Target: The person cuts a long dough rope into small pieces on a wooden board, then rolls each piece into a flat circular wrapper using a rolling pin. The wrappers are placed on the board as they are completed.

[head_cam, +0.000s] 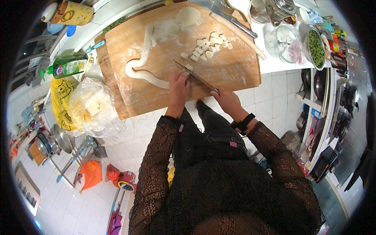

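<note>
My right hand [226,100] grips the handle of a kitchen knife [199,78], its blade slanting away to the upper left over the wooden board [164,102]. Just left of the blade, my left hand [179,88] is closed on the near end of a long dough rope [144,63], which bends across the board's left side. One cut dough piece [189,67] lies against the blade. Beyond it sits a cluster of cut dough pieces [210,47], dusted with flour. A flat round dough wrapper [189,16] rests at the far edge beside loose flour [164,30].
A wooden rolling pin [238,35] lies at the board's right edge, near a broad metal blade [242,28]. Farther right are a glass bowl [283,44] and a bowl of chopped greens [316,48]. Plastic bags [94,108] and a green soap bottle [69,66] stand left.
</note>
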A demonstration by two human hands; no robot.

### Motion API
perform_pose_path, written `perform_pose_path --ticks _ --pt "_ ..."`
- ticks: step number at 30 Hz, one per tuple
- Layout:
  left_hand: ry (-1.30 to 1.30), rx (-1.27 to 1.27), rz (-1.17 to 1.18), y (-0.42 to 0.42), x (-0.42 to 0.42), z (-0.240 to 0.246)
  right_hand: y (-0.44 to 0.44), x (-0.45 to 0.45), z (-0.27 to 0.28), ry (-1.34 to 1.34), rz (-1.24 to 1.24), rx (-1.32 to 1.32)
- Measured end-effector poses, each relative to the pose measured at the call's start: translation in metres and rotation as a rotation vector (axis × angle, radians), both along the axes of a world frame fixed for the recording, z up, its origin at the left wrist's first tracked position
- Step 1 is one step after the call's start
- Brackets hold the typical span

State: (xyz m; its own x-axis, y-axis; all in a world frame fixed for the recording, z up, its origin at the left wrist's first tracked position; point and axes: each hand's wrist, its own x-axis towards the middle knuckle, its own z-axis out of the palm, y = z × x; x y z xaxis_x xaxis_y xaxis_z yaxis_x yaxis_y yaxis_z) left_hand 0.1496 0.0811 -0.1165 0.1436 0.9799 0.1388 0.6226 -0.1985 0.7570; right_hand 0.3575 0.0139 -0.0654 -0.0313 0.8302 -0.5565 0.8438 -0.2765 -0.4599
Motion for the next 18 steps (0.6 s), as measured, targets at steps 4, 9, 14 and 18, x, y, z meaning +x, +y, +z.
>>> perform_pose_path --ticks 4,9,14,18 --pt "0.183 0.15 -0.007 0.008 -0.021 0.003 0.002 0.006 -0.003 0.138 -0.069 0.063" --pt "0.046 -0.271 0.064 0.025 -0.043 0.008 0.002 0.011 0.031 0.187 -0.038 0.138" --pt "0.026 -0.3 0.065 0.029 -0.042 0.014 0.014 0.006 0.058 0.055 0.079 0.075" --pt "0.018 -0.278 0.069 0.027 -0.044 0.016 0.025 0.011 0.064 0.037 0.145 0.083"
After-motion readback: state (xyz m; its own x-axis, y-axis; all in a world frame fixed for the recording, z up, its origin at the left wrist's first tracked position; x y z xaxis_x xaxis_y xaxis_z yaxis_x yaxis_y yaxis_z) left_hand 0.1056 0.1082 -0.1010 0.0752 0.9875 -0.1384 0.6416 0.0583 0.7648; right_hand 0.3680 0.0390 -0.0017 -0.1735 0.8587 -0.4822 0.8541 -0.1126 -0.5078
